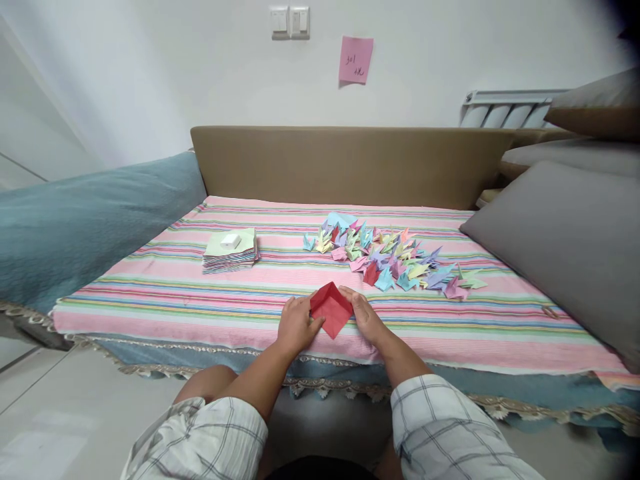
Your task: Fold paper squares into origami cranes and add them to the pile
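Note:
A red sheet of origami paper (332, 311), partly folded into a diamond shape, is between my hands at the front of the striped cloth. My left hand (298, 324) grips its left side, with the thumb lying over the lower left edge. At the upper right edge is my right hand (364, 316), its fingers together against the paper; part of that contact is hidden. Beyond my hands lies a spread of folded paper cranes (390, 257) in several colours. To the left sits a stack of square paper sheets (231, 257) with a small white box (231, 241) on top.
The striped cloth (160, 287) covers a sofa seat with a brown backrest (350, 163). A blue-covered armrest (100, 207) bounds the left side. Grey cushions (570, 247) pile up at the right. A pink note (356, 60) is stuck on the wall.

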The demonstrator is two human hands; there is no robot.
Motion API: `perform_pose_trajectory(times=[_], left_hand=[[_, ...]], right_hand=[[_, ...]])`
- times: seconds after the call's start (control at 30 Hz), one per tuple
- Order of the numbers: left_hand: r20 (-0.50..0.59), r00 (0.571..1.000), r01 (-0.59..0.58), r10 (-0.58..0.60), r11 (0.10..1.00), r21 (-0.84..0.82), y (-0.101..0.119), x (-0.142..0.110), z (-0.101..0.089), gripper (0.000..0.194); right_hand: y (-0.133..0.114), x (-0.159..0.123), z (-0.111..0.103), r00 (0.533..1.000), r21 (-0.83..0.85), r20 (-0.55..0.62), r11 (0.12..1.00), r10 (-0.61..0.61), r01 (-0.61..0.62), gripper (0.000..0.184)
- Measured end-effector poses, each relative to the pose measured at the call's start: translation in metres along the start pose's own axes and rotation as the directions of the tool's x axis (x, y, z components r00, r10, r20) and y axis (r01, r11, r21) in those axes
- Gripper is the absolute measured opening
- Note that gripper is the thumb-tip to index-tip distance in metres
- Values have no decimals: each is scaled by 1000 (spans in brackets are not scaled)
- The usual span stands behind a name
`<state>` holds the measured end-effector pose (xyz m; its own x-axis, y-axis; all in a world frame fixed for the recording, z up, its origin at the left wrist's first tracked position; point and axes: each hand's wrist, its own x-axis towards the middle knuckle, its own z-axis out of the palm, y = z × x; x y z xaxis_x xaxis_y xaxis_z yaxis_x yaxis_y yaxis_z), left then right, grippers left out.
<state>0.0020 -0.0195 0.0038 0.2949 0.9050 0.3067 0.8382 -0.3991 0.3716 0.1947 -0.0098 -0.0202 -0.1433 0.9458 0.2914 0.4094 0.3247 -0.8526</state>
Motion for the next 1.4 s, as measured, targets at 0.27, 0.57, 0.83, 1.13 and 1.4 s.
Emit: perform_pose_trajectory(times=[0.27, 0.57, 0.83, 1.13, 1.4], left_hand=[[5, 1000, -9, 9, 999, -37, -1, 0, 0, 56], [-27, 1000, -14, 14, 1000, -27, -3, 0, 4, 59], [-44, 998, -38, 35, 997, -69, -5, -1, 4, 52], [-12, 993, -117, 116, 993, -29, -1, -2, 1, 42], [27, 987, -159, 157, 984, 84, -2, -5, 3, 49]], right_hand=[[-4, -2, -1, 999, -49, 46, 999, 21, -19, 73], [-6, -5, 1, 999, -172, 33, 984, -29, 35, 65], [-7, -3, 3, 999, -291, 38, 956, -19, 29, 36], [-10, -5, 2, 997, -385, 14, 919, -80, 79, 31], [-15, -7, -6, 998, -375, -24, 926, -57, 44, 26]])
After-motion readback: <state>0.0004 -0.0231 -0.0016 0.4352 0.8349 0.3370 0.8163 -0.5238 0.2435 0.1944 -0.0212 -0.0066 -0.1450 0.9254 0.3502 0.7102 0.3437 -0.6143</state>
